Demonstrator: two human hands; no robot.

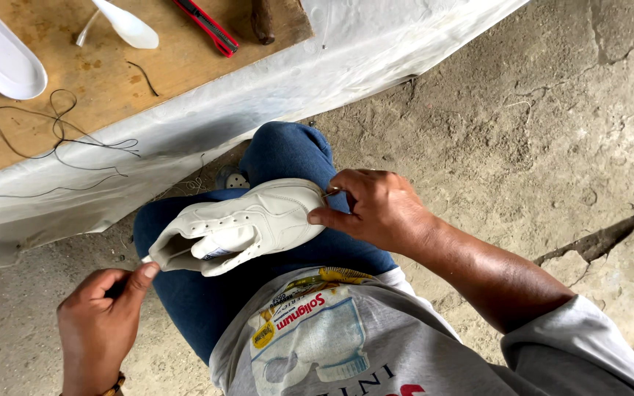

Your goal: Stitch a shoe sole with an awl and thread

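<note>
your left hand sits nearest, fingers pinched shut on something thin by the heel of the white shoe; what it grips is too small to tell. the shoe lies on its side across your knee. your right hand clamps the toe, a small tool at its fingertips. pull too hard and the shoe could slide off your knee onto the dirt floor. beyond, loose thread trails on the wooden surface.
</note>
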